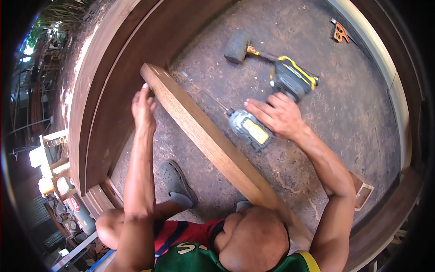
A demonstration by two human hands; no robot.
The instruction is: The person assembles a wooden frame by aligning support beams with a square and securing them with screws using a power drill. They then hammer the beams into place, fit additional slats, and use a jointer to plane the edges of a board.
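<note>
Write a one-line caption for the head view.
Left hand near one end of a wooden beam, right hand at a cordless drill, mallet lying beyond.

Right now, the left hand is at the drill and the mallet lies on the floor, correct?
Wrong hand: the head view shows the right hand at the drill; the left hand is open near the wooden beam. The mallet does lie on the floor.

A woodworking workshop, with a cordless drill [252,129], mallet [238,46] and timber beam [199,131].

The yellow-and-black drill [252,129] lies near the long brown beam [199,131].
</note>
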